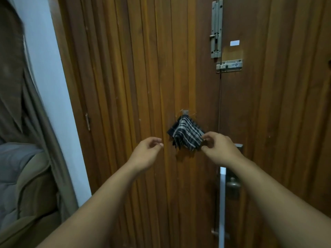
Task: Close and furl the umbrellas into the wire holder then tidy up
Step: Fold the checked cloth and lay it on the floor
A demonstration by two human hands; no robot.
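A dark, white-striped checked piece of fabric (186, 136) hangs bunched from a small clear hook (185, 112) stuck on the brown wooden slatted door (125, 86); whether it is an umbrella cover or a cloth cannot be told, and its lower folds are partly hidden behind the right hand (217, 146). That hand pinches the fabric's right edge between thumb and fingertips, the curled fingers covering the exact point of grip. The left hand (148, 149) hangs just beside the fabric on the left, apart from it, fingers loosely curled toward the thumb and holding nothing. Both bare forearms run out of the bottom of the view. Above, a grey metal sliding bolt (216, 29) and a grey metal latch plate (229, 64) sit by the door seam. Lower right, a dull brass door knob (232, 187) is half covered by the right forearm. At the left edge a brown curtain (12, 77) and a grey quilted cushion (16, 176) are blurred and cut off.
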